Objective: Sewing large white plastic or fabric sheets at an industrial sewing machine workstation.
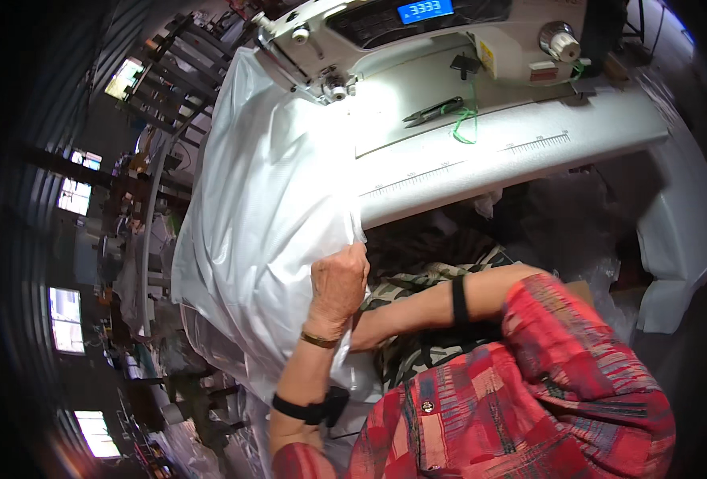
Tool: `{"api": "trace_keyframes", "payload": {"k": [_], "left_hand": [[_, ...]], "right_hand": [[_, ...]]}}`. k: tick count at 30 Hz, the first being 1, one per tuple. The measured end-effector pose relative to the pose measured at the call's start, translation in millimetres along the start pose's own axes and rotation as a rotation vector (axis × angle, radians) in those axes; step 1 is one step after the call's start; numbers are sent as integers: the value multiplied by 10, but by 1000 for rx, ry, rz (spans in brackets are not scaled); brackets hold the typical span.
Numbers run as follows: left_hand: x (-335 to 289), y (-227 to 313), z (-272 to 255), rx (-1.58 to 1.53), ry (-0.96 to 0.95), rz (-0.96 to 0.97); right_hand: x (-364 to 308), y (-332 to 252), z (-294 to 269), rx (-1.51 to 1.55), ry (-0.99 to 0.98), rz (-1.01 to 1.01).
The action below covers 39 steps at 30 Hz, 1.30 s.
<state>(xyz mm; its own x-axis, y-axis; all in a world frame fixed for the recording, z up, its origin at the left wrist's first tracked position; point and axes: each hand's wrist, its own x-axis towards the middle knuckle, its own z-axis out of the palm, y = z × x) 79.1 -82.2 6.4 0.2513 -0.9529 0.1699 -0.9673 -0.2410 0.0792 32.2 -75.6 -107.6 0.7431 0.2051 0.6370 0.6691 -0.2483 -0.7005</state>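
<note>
A white, shiny plastic sheet (250, 199) lies in folds across the left side of the sewing machine bed and hangs off its front edge. My left hand (339, 286) is closed in a fist on the sheet's right edge, just below the table edge. Reaching in from the right, my right forearm (413, 318) passes behind my left wrist; that hand is hidden by the sheet and my left arm. Above them stands the white sewing machine (521, 52), its lamp shining brightly on the sheet by the needle area, where glare hides detail.
Black thread snips (433, 112) and a loop of green thread (465, 132) lie on the machine bed. A ruler scale (537, 144) runs along the table's front edge (481, 172). White sheeting (677, 239) hangs at the right. A dark rack (174, 76) stands at far left.
</note>
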Motion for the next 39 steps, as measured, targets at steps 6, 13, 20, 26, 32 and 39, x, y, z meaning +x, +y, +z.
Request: {"api": "trace_keyframes", "payload": {"k": [6, 13, 20, 26, 32, 39], "left_hand": [[-279, -124, 481, -413, 361, -392], [-243, -263, 450, -1439, 266, -799], [-304, -334, 327, -1632, 14, -837], [-280, -154, 245, -1241, 93, -784], [-278, 324, 195, -359, 421, -498], [-288, 325, 231, -457, 411, -558]], "right_hand": [[-140, -330, -1477, -274, -596, 99], [168, -256, -2180, -805, -352, -253], [260, -193, -2189, -716, -432, -207], [325, -205, -2192, -802, -507, -276], [327, -236, -2161, -747, -470, -246], [345, -188, -2175, -741, -515, -172]]}}
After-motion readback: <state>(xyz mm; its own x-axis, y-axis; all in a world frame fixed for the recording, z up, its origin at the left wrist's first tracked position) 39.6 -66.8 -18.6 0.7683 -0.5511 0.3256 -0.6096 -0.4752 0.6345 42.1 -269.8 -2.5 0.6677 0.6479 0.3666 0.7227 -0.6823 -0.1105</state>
